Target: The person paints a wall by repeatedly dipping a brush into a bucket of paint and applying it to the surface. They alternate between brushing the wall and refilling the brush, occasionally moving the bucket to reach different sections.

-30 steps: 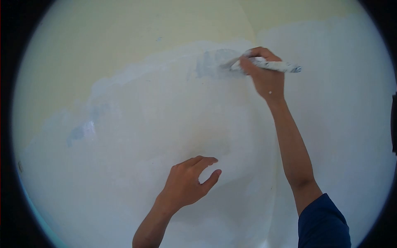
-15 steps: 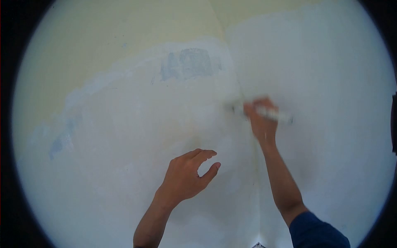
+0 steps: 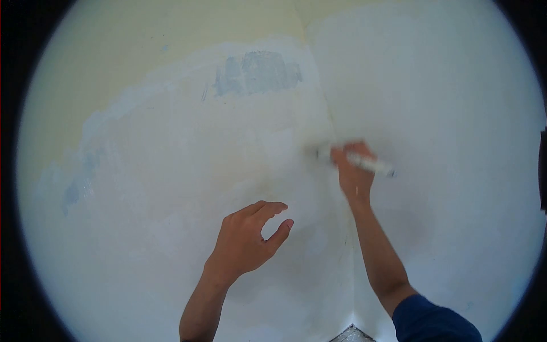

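My right hand [image 3: 356, 171] is closed around the pale handle of a paintbrush [image 3: 373, 165]. The brush's bristle end is smeared by motion and points left at the wall beside the corner seam [image 3: 336, 134]; whether it touches cannot be made out. Lower and to the left, my left hand [image 3: 242, 239] is held in front of the left wall [image 3: 188, 165], its thumb and fingers apart in a C shape with nothing between them.
A grey-blue patch [image 3: 262, 73] marks the upper left wall, with a smaller bluish one [image 3: 71, 192] at far left. Yellowish paint [image 3: 125, 51] covers the top. The right wall [image 3: 450, 142] is whitish. A speckled corner surface [image 3: 352, 335] shows at the bottom.
The view has tipped downward, so the wall marks sit higher and more of the speckled corner shows. My right hand with the brush is lower on the wall. My left hand keeps its shape.
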Motion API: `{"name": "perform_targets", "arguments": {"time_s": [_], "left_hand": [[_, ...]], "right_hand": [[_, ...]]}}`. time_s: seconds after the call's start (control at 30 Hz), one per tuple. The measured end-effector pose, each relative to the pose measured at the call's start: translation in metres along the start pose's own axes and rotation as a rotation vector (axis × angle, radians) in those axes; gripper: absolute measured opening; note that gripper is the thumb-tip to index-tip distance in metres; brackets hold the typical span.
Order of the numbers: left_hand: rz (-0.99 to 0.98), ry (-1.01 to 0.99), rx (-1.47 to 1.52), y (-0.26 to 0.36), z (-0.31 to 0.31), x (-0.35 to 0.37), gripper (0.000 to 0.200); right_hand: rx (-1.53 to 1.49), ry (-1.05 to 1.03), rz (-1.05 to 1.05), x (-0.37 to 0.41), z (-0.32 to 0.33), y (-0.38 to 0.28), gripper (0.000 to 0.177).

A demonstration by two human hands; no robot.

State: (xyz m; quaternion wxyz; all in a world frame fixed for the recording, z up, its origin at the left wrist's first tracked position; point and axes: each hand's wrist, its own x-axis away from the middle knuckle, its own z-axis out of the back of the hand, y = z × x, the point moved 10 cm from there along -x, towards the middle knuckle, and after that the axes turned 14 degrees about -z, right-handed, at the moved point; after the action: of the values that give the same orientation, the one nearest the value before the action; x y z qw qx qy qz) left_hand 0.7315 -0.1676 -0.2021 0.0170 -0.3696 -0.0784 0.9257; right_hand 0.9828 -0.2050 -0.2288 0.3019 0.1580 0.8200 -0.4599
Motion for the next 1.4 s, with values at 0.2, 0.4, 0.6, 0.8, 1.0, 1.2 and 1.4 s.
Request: {"name": "perform_targets", "arguments": {"time_s": [0.2,0.4,0.6,0.8,1.0,1.2,1.4], "left_hand": [[0.041,0.023,0.1,0.008,-0.01,-0.011,0.021],[0.054,0.016,0.027,-0.014,-0.023,0.016,0.022],[0.096,-0.029,-0.007,-0.015,-0.02,0.014,0.022],[0.087,0.051,0.059,-0.003,-0.018,0.029,0.022],[0.112,0.034,-0.007,-0.012,0.001,0.043,0.021],[0.179,0.077,0.091,-0.014,-0.007,0.051,0.019],[0.139,0.022,0.017,-0.017,-0.001,0.06,0.02]], "right_hand": [[-0.11,0.127,0.5,-0.108,-0.079,-0.125,0.022],[0.024,-0.035,0.14,0.041,-0.018,0.018,0.013],[-0.176,0.017,0.226,0.013,-0.014,-0.072,0.012],[0.104,-0.139,-0.023,0.103,-0.044,0.011,0.018],[-0.148,-0.024,0.049,0.076,-0.007,-0.05,0.014],[-0.004,0.021,0.144,0.063,-0.055,-0.02,0.015],[-0.103,-0.003,-0.063,0.098,0.005,0.019,0.014]]}}
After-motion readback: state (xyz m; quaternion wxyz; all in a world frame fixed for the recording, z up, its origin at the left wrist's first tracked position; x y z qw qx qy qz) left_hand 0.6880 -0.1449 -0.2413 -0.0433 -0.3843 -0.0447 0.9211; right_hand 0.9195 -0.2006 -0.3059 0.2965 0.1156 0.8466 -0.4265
